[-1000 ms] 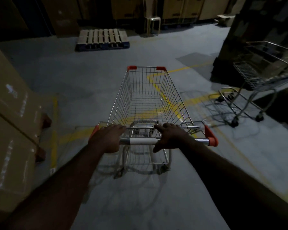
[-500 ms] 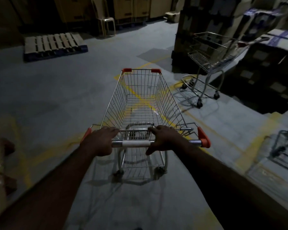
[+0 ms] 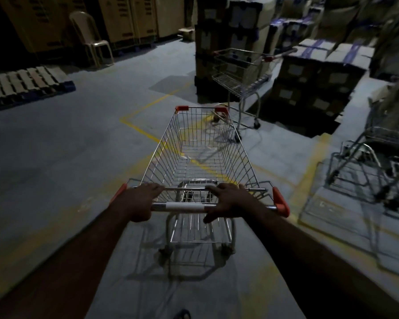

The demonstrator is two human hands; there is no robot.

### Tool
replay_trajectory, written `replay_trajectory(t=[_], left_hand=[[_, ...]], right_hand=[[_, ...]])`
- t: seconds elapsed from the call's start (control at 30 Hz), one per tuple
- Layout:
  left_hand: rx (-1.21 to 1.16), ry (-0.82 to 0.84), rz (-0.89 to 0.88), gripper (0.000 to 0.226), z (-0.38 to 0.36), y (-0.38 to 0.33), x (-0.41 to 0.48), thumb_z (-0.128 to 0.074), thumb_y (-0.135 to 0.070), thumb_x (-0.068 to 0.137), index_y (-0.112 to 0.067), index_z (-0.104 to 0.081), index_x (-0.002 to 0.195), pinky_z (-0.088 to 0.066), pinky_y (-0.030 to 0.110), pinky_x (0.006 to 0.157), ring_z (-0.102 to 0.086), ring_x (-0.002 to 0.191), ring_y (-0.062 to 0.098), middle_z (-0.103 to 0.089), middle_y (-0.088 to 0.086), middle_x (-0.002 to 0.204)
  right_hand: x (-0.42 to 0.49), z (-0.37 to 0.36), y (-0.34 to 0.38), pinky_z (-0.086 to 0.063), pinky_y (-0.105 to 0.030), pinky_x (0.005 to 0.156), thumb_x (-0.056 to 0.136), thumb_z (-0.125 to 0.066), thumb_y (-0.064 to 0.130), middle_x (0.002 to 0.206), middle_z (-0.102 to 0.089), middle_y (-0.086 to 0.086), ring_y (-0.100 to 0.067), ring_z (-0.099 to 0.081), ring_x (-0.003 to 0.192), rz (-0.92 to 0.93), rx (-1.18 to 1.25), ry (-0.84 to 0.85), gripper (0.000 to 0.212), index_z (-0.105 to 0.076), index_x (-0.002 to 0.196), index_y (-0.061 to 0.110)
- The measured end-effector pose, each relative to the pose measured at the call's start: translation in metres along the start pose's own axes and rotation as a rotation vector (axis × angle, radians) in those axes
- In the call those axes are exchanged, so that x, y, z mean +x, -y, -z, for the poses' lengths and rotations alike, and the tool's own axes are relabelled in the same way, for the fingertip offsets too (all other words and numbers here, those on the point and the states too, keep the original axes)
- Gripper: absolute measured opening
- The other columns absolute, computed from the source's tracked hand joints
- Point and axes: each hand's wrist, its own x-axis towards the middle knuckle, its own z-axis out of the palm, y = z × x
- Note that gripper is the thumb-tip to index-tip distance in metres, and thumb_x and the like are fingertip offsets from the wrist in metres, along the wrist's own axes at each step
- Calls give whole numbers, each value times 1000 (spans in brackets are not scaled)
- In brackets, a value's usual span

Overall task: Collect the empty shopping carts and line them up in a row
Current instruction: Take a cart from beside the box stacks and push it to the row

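**On the warehouse floor (image 3: 78, 157): swinging right**

Far left, the pallet (image 3: 25, 81) is sliding away as you are turning. Your left grip (image 3: 136, 203) is clenching the handle bar (image 3: 184, 206) of the empty cart (image 3: 200, 153); your right grip (image 3: 226, 200) is clasping it too. A parked cart (image 3: 237, 81) is now sitting just past your cart's nose, another cart (image 3: 366, 171) blurring in far right: you are probably nearing the row.
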Motion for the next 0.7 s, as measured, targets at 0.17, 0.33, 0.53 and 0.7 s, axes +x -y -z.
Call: replay_trajectory(t=[0.17,0.33,0.53,0.7], left_hand=[[74,-11,-59,89,-5,-43,-9,-57,-18,88,-34,-5,159,-20,58,118,-15,152,13,-7,-10,167],[112,-13,-128,86,-1,-93,-26,-53,-13,92,-33,-5,160,-18,48,119,-14,152,12,-3,-10,168],[150,-33,-238,86,3,-140,-35,-52,-11,93,-33,-4,160,-21,43,118,-16,152,13,-3,-10,168],[227,-48,-343,86,12,-174,-23,-53,-14,91,-35,-4,160,-21,45,118,-18,151,11,-3,-12,167]], right_hand=[[-55,-27,-24,-11,-60,120,66,-66,85,168,-18,-9,-33,-20,152,-94,64,-32,117,-11,160,41],[-111,-52,-42,-20,-57,118,69,-64,84,163,-30,-12,-35,-30,147,-159,71,-88,113,-18,160,36],[-160,-83,-65,-25,-56,116,63,-61,89,156,-42,-13,-34,-38,142,-241,117,-130,116,-25,158,33],[-194,-95,-83,-27,-55,116,63,-61,88,151,-46,-12,-33,-41,139,-341,170,-154,115,-27,157,32]])
